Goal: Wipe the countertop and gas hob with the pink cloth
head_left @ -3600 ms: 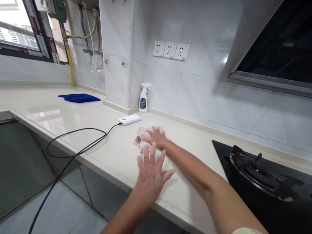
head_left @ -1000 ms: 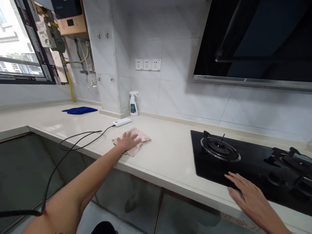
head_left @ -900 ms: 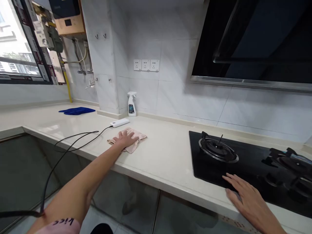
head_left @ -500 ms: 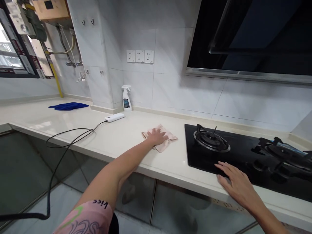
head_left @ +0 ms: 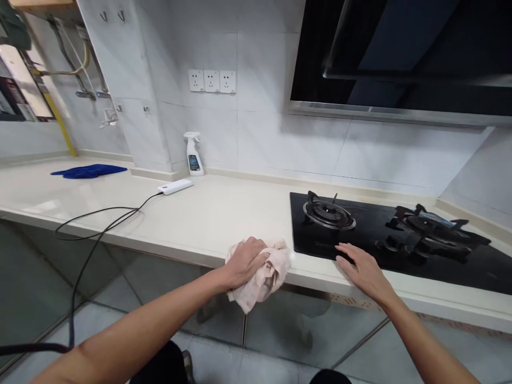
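Note:
My left hand [head_left: 247,262] grips a pale pink cloth [head_left: 276,264] at the front edge of the cream countertop [head_left: 224,213]. The cloth is bunched, and part of it hangs down over the edge in front of the cabinet doors. My right hand [head_left: 364,272] rests with fingers stretched out at the front edge of the black gas stove [head_left: 320,242], holding nothing. Its fingertips touch the stove's glass near the left burner [head_left: 330,213].
A white spray bottle [head_left: 194,154] stands against the wall. Left of it lie a white power bank-like device [head_left: 175,186] with a black cable [head_left: 96,240] and a blue cloth [head_left: 90,170]. A dark range hood [head_left: 392,58] overhangs the stove.
My left hand has drawn the cloth from the middle of the counter toward me to its front edge, where it is now bunched. My right hand stays by the stove; the view has shifted right.

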Available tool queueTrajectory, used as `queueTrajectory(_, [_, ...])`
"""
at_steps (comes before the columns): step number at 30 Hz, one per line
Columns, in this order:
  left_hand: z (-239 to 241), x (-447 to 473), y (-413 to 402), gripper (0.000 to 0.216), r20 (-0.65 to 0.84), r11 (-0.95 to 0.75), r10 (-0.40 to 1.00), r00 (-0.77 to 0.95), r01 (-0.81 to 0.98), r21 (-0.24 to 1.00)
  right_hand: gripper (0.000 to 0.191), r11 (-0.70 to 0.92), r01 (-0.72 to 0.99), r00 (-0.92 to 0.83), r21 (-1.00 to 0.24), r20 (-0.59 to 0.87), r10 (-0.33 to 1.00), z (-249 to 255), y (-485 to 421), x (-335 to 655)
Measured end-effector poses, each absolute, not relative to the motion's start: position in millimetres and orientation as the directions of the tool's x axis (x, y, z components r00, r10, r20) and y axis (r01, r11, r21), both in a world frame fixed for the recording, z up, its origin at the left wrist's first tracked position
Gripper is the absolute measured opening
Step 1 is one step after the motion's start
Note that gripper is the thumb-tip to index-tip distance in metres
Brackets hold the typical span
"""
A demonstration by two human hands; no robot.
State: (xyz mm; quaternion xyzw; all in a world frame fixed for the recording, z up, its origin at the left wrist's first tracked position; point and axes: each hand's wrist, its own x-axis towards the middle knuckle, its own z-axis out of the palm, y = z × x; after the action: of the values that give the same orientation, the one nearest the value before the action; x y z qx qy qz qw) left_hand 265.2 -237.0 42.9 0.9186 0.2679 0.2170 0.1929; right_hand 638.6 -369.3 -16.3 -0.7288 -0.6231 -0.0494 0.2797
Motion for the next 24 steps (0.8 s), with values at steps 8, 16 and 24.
queueTrajectory(8, [20.6, 368.5, -289.6, 0.049, 0.478, -0.979, 0.204, 0.854, 0.175, 0.105, 0.063, -0.071, 0.86, 0.323, -0.505, 0.432, 0.842, -8.3, -366.1, 649.0])
queueTrajectory(16, [-10.9, 400.6, -310.8, 0.058, 0.457, -0.932, 0.076, 0.886, 0.226, -0.284, 0.057, -0.071, 0.876, 0.31, -0.477, 0.446, 0.84, -28.0, -365.0, 666.1])
queueTrajectory(24, [-21.1, 315.1, -259.4, 0.07, 0.432, -0.906, 0.076, 0.898, 0.243, -0.347, 0.059, -0.07, 0.924, 0.242, -0.375, 0.434, 0.868, -45.8, -366.0, 683.1])
